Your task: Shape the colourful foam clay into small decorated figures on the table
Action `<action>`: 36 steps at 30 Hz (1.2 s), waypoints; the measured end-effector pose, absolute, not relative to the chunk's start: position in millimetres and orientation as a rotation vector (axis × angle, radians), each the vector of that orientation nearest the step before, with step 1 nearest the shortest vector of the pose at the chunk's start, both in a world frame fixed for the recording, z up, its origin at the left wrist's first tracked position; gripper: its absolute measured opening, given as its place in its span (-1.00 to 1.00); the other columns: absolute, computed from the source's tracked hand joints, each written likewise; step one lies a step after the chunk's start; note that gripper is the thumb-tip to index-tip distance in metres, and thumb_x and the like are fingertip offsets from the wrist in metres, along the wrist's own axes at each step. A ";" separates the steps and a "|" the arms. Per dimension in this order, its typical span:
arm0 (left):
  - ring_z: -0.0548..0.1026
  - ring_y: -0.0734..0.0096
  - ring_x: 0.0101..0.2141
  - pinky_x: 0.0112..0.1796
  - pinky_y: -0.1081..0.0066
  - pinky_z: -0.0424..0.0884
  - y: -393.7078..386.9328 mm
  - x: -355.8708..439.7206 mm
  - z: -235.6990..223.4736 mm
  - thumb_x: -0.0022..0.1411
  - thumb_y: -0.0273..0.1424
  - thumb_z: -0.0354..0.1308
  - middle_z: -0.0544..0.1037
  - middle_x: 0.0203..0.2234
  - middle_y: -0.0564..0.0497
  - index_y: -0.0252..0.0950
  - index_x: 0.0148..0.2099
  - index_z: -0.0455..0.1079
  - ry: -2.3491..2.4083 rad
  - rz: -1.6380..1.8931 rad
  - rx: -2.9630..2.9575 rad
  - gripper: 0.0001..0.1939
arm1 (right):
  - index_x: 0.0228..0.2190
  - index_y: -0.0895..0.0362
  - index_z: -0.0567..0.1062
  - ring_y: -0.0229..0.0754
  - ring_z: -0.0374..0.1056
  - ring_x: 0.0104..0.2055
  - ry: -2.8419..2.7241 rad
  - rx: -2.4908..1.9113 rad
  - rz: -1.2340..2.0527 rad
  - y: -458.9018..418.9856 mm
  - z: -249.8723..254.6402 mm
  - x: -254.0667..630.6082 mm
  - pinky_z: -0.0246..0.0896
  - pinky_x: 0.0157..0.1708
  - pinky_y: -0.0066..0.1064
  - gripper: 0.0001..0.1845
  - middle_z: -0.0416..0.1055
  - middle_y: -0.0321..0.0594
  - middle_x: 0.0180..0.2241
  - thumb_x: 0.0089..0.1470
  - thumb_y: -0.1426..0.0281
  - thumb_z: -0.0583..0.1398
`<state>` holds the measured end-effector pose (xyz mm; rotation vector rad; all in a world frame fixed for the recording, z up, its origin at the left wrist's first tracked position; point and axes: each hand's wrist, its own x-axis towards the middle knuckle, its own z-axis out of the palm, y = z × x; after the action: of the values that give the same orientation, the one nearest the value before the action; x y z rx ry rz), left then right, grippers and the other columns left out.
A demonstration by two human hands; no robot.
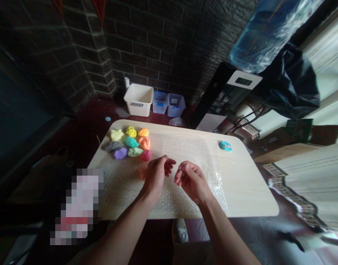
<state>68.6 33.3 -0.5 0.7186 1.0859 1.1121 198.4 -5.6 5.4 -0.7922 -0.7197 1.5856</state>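
Observation:
My right hand point(193, 180) is over the middle of the table, thumb and fingers pinched on a small grey piece of clay point(183, 167). Facing it, a little to the left, my left hand point(157, 175) has its fingers apart and loosely curved, with nothing seen in it. Partly hidden behind my left hand lies an orange lump of clay point(142, 171). Several coloured clay lumps are grouped at the table's far left, among them a crimson one point(146, 155), a purple one point(120, 153), a teal one point(131, 142) and a dark grey one point(112, 146).
Bubble wrap point(182, 147) covers much of the wooden table point(248, 184). A round turquoise object point(226, 145) sits at the far right. Beyond the table, a white basket point(138, 99) and blue bins point(176, 105) stand by the wall; a water dispenser point(235, 88) is to the right.

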 end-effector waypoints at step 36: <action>0.48 0.38 -0.48 -0.48 0.44 0.31 33.0 68.5 -3.4 0.21 -0.18 0.18 0.63 -0.46 -0.11 -0.35 -0.37 0.60 1.075 1.116 0.727 -0.66 | -0.28 0.15 0.59 -0.24 0.63 -0.39 -0.539 -0.734 1.750 -4.5 7.0 203.3 0.51 -0.40 -0.61 -0.74 0.67 -0.19 -0.39 0.11 0.24 0.45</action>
<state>68.5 33.0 -3.4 0.7271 1.0749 1.1158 203.3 -4.5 7.0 -0.7343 -0.5395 1.7499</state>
